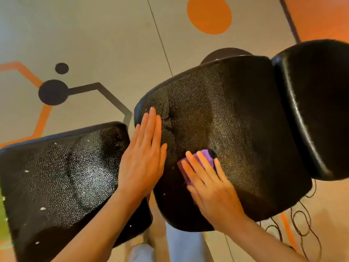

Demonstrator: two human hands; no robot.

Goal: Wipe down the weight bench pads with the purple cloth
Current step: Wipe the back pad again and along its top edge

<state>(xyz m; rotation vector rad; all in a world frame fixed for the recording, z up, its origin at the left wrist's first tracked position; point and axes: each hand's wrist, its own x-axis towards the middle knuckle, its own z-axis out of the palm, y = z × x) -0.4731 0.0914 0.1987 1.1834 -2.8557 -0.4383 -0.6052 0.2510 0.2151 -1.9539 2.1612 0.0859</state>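
The weight bench has three black textured pads. The middle pad (236, 118) fills the centre of the view. My left hand (145, 154) lies flat on its left edge, fingers straight and together. A folded purple cloth (204, 156) sits on the pad's lower middle, mostly covered by my right hand (205, 180), which presses it down with spread, straight fingers. The left pad (62, 171) carries small white specks and looks shiny. A third pad (317, 103) lies at the right, smooth and dark.
The floor (105, 38) is grey with orange and black painted shapes. Thin black cords (302, 225) trail on the floor below the right end of the bench. My legs (181, 244) show in the gap under the pads.
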